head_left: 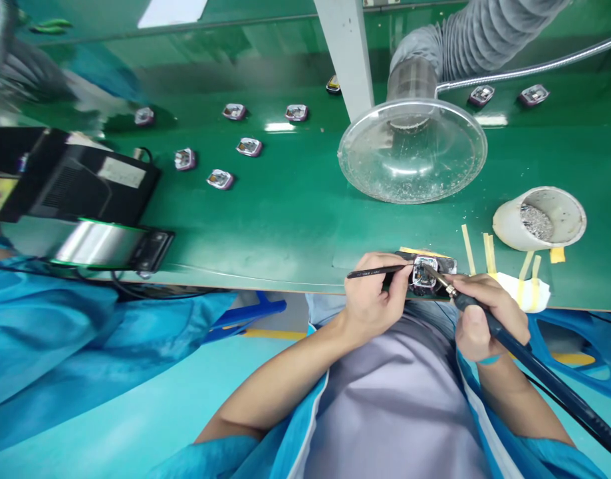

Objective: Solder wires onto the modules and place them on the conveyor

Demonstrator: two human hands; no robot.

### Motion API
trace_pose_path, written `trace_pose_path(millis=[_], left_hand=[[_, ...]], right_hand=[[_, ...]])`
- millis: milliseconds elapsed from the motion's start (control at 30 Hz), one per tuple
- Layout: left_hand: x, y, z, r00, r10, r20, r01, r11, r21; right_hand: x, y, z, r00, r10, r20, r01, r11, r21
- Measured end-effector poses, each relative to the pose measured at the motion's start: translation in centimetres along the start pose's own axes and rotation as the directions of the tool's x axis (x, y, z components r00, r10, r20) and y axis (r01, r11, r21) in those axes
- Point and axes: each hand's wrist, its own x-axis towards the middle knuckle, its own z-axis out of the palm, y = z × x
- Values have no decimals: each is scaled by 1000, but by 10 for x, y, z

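Left hand [377, 296] pinches a black brush [375, 271], right hand [485, 313] a soldering iron [504, 332]; the nine o'clock label [122, 172] is unreadable.

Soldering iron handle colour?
The soldering iron handle is black; it shows best in the head view.

A small square silver-framed electronic module [425, 272] lies flat, touched by a slim black tool [375, 271] and a soldering iron [504, 329].
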Motion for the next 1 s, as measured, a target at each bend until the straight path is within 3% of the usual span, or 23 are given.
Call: trace_pose_path(millis=[200, 667, 833, 1000], left_hand=[[-1, 0, 0, 1000, -16, 1, 16, 999, -28], [0, -1, 0, 1000, -3, 4, 3, 999, -34], [0, -2, 0, 1000, 14, 1, -14, 1000, -25], [-1, -4, -2, 1000, 12, 25, -11, 999, -41]], right_hand=[[0, 1, -3, 998, -16, 68, 18, 1000, -26], [2, 0, -3, 996, -59, 61, 61, 998, -31], [2, -3, 0, 999, 49, -23, -50, 999, -13], [1, -3, 0, 998, 61, -31, -61, 998, 6]])
